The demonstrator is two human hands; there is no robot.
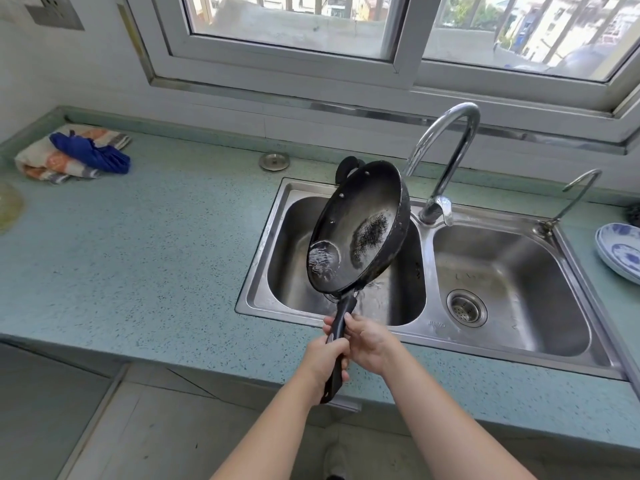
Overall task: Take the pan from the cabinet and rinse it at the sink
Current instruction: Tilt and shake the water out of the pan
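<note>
A black frying pan (360, 226) hangs tilted over the left basin of the steel double sink (266, 233), its open face turned toward me. A small pool of water lies at the pan's lower left edge, and a worn grey patch marks its middle. Water runs off below the rim near the handle. My left hand (325, 362) grips the lower part of the black handle. My right hand (367, 341) holds the handle just above it, from the right. The curved chrome tap (446, 150) stands behind the pan.
The teal counter (145, 244) carries a folded striped cloth (45, 161) with a blue rag (93, 152) at the far left. A sink plug (274, 161) lies near the wall. Blue-patterned plates (620, 254) are stacked at the right edge. A thin second tap (571, 199) rises beside the right basin.
</note>
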